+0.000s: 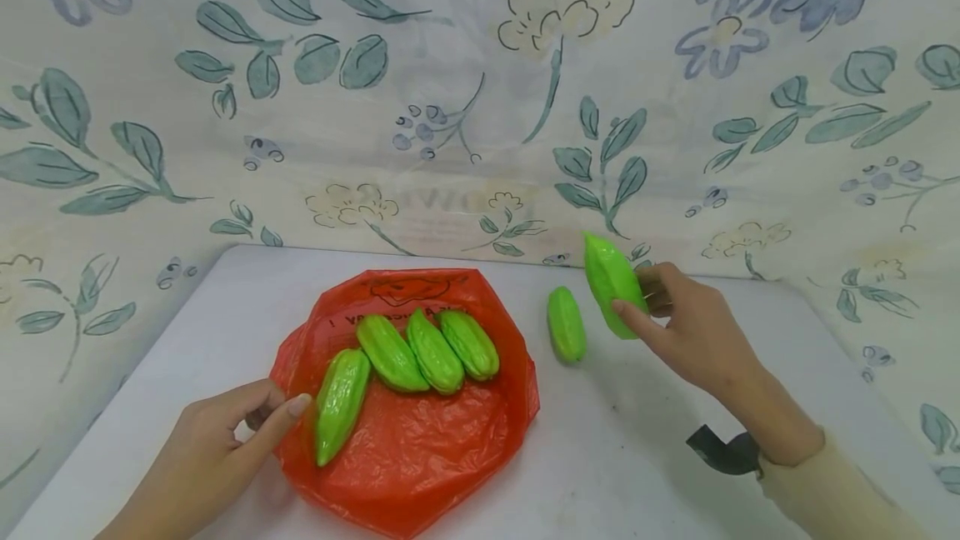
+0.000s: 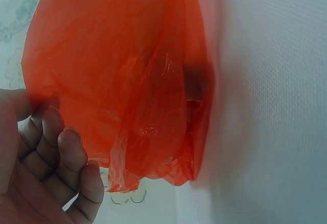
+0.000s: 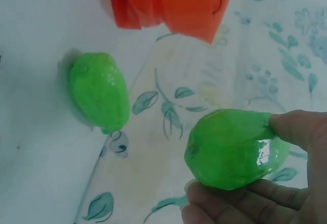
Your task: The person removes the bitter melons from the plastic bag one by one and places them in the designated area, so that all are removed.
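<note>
My right hand (image 1: 693,332) grips a ridged green vegetable (image 1: 611,282) between thumb and fingers, raised above the counter (image 1: 637,457). A second green vegetable (image 1: 566,325) lies on the counter, near the open red bag (image 1: 442,444). My left hand (image 1: 213,444) pinches the bag's rim; four more green vegetables (image 1: 393,355) rest inside.

Glossy green fruits (image 1: 611,286), thin crinkled red plastic bag (image 1: 442,448)
</note>
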A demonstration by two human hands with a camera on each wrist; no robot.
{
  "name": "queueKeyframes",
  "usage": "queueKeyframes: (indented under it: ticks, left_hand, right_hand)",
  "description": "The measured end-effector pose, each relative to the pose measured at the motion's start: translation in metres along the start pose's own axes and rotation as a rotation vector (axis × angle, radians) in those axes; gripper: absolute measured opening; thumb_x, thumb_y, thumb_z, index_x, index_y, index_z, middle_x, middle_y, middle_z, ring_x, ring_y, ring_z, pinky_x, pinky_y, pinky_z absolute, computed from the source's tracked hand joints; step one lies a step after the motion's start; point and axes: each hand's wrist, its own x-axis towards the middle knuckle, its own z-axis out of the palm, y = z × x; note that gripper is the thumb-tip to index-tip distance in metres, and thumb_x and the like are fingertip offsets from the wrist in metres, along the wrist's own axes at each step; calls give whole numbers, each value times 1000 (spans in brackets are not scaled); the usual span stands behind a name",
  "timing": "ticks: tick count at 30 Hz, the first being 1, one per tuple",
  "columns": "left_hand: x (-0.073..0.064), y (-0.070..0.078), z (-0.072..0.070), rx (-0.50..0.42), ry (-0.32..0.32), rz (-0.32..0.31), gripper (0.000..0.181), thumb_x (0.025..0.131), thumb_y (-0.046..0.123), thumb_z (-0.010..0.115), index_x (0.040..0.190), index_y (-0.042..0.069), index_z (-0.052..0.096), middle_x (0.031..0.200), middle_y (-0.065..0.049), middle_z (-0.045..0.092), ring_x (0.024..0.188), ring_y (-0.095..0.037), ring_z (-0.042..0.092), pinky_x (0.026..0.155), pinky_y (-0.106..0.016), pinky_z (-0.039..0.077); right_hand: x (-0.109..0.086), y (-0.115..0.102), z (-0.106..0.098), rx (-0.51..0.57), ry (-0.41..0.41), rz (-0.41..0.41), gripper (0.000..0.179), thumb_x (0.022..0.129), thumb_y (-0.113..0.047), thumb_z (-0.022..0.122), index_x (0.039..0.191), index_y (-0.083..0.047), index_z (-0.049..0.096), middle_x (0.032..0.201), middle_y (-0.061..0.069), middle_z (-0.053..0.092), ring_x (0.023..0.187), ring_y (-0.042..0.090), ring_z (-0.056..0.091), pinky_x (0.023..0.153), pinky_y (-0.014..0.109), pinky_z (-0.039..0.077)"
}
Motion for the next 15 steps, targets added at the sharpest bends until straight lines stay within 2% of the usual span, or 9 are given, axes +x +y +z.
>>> queueKeyframes:
  ticks: [9, 15]
  left_hand:
    - [0, -1, 1, -4, 2, 0, 26, 102, 37, 69, 88, 18, 59, 72, 8, 57, 69, -10, 55, 62, -22, 50]
    - [-1, -1, 1, -12, 11, -3, 26, 102, 37, 69, 88, 18, 59, 72, 7, 57, 68, -10, 55, 61, -22, 50]
  right_hand:
    - [8, 25, 7, -8, -77, 155, 54, 103, -49, 63, 118, 3, 64, 104, 14, 75, 95, 31, 73, 76, 47, 60]
    - [13, 36, 21, -37, -148, 203, 58, 104, -49, 59, 117, 7, 66, 100, 15, 74, 91, 30, 71, 74, 45, 59]
